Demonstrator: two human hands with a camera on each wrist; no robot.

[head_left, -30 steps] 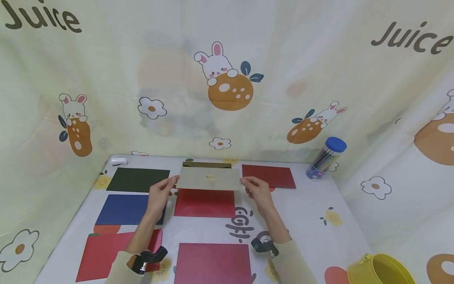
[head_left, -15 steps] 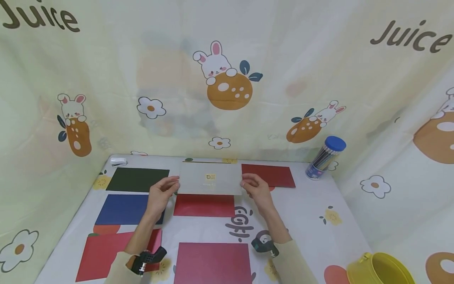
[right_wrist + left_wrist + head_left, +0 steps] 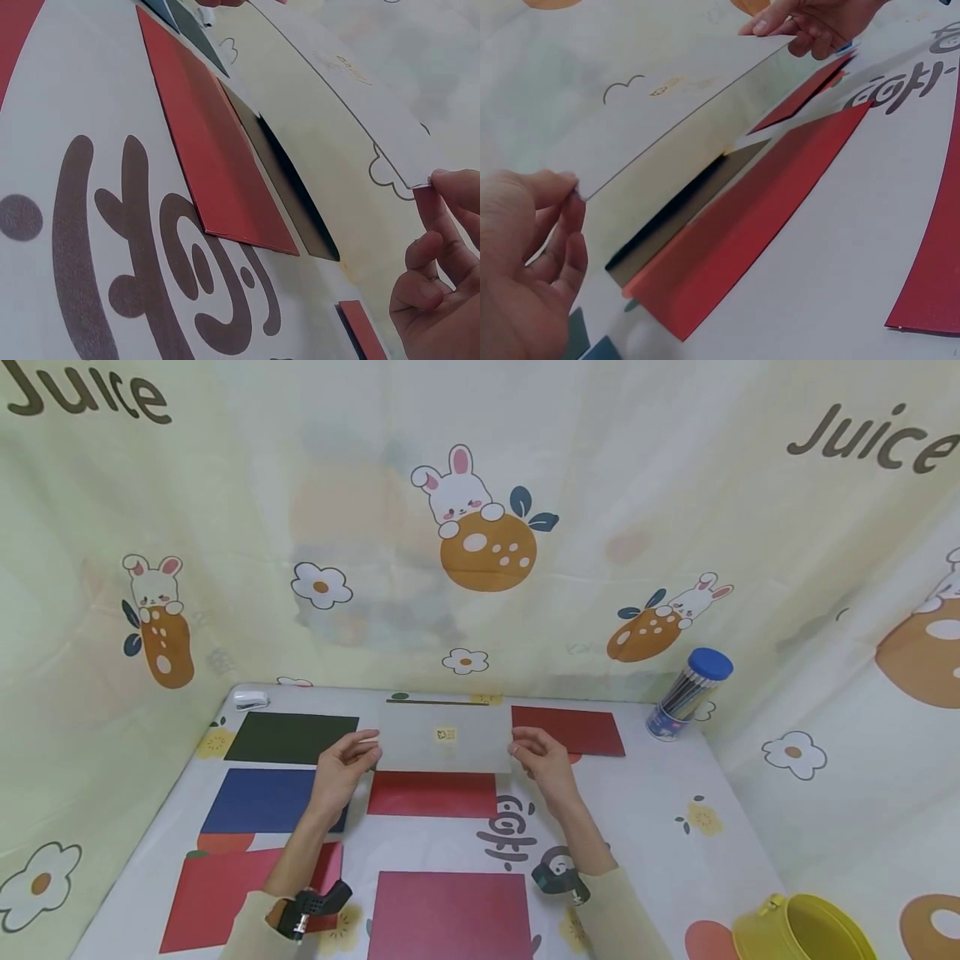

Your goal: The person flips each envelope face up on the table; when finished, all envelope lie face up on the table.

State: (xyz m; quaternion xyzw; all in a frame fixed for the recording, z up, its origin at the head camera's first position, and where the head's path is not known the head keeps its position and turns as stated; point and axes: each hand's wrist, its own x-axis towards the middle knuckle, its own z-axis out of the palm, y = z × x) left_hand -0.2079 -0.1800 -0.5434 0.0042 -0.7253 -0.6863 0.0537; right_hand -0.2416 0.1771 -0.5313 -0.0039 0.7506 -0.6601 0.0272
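Note:
Between my two hands hangs a pale, thin rectangular card (image 3: 408, 739) with a small gold print at its middle. My left hand (image 3: 341, 774) pinches its left edge, and my right hand (image 3: 545, 767) pinches the right edge. Both wrist views show the card raised above the table, thumb and fingertips at its ends. Below it lies a glossy red card (image 3: 431, 795), partly covered by the pale one in the head view. Just behind the red card, an olive-brown folded piece (image 3: 705, 206) with a dark raised edge shows in the wrist views; the pale card mostly hides it from the head view.
On the left lie dark green (image 3: 292, 737), blue (image 3: 258, 800) and pinkish-red (image 3: 217, 893) rectangles. A dark red one (image 3: 567, 731) lies back right, a rose one (image 3: 450, 914) in front. Around them are a white stapler (image 3: 251, 700), a blue-lidded pencil tub (image 3: 686, 697) and a yellow bucket (image 3: 765, 931).
Over the last second the pale card has tilted to face the head camera more, covering more of the olive-brown piece. Since half a second ago, hands and card have hardly moved.

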